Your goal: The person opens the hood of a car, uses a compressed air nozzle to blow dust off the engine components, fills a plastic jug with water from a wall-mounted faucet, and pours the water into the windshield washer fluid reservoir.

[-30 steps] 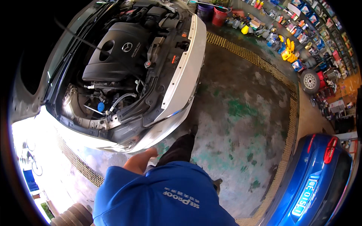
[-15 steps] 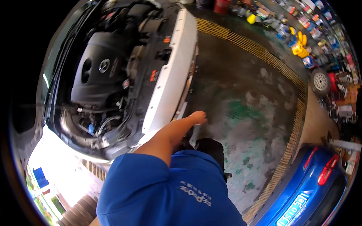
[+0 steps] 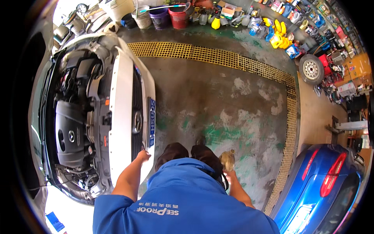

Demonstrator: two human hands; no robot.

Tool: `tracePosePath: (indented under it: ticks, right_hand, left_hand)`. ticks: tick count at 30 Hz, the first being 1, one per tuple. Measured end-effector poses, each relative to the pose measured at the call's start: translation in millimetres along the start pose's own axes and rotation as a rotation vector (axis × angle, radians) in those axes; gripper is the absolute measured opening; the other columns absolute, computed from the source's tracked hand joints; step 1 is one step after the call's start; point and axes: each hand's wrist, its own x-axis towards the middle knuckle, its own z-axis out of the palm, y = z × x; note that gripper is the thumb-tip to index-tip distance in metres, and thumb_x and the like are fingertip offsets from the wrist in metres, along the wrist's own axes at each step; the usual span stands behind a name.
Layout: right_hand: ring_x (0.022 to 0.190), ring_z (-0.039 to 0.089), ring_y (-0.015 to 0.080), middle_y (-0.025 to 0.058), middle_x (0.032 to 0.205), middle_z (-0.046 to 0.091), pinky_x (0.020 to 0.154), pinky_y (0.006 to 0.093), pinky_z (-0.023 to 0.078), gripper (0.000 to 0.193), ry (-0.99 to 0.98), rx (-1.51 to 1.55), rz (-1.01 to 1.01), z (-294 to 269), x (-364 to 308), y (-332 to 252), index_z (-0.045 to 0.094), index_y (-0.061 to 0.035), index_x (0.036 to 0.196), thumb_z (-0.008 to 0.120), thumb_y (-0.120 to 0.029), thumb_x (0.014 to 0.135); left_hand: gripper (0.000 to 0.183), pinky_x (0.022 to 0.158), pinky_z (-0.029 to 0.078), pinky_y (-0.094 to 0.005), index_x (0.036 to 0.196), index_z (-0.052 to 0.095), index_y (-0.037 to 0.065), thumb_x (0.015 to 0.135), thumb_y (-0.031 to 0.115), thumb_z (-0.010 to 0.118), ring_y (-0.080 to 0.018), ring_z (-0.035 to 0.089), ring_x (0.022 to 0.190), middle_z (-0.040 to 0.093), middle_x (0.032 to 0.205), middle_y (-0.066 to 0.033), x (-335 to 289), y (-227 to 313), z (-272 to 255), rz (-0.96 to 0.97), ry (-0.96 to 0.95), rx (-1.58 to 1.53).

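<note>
A: While the left hand [image 3: 143,156] rests flat on the white car's front bumper [image 3: 126,128], what does the right hand [image 3: 230,173] carry?

B: Item: small amber bottle [image 3: 227,160], gripped, held beside the knees, apart from the open engine bay [image 3: 78,124].

A: Step?

B: Judged: approach. Next calls for bringing the bottle over the bay.

A: Floor, room?

B: Stained concrete [image 3: 218,101], yellow drain grating [image 3: 210,56], buckets [image 3: 179,17], blue car [image 3: 323,187].

Blue rectangular licence plate [image 3: 151,121] on white car front; yellow jugs [image 3: 277,32] along far wall; blue-white plate [image 3: 298,218] on blue car.
</note>
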Motion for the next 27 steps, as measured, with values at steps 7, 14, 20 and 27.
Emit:
tracePosePath:
  ticks: [7, 14, 20, 27]
  right_hand:
    - [0.082, 0.063, 0.0204, 0.0070, 0.096, 0.066, 0.067, 0.0341, 0.050, 0.049, 0.040, -0.289, -0.069, -13, 114, -188, 0.060, -0.0037, 0.109, 0.084, -0.010, 0.066]
    - [0.082, 0.065, 0.0196, 0.0071, 0.094, 0.066, 0.067, 0.0321, 0.052, 0.038, 0.075, -0.267, -0.009, 23, 178, -358, 0.062, -0.0052, 0.104, 0.080, -0.005, 0.070]
    - [0.081, 0.064, 0.0204, 0.0078, 0.092, 0.065, 0.067, 0.0337, 0.054, 0.033, 0.018, -0.238, 0.084, 78, 218, -492, 0.062, -0.0033, 0.099, 0.080, -0.007, 0.071]
    - [0.091, 0.061, 0.0183, 0.0035, 0.097, 0.065, 0.073, 0.0410, 0.049, 0.036, -0.309, -0.190, 0.160, 160, 297, -611, 0.061, -0.0091, 0.108, 0.074, -0.005, 0.075]
  left_hand:
    - [0.040, 0.090, 0.049, -0.0402, 0.108, 0.066, 0.002, 0.082, 0.033, 0.066, -0.0360, 0.062, 0.103, 0.066, 0.105, -0.0220, 57, 197, -80, 0.244, 0.186, -0.270]
    - [0.039, 0.087, 0.050, -0.0400, 0.108, 0.067, 0.003, 0.084, 0.034, 0.063, -0.0344, 0.063, 0.101, 0.067, 0.102, -0.0208, 180, 275, -126, 0.267, 0.026, -0.365]
    - [0.036, 0.082, 0.051, -0.0414, 0.099, 0.070, 0.005, 0.082, 0.036, 0.063, -0.0363, 0.064, 0.097, 0.067, 0.098, -0.0214, 294, 272, -240, -0.042, -0.097, -0.146]
    - [0.036, 0.089, 0.050, -0.0378, 0.111, 0.064, 0.002, 0.086, 0.028, 0.063, -0.0330, 0.064, 0.102, 0.067, 0.105, -0.0196, 373, 363, -393, 0.096, 0.324, -0.604]
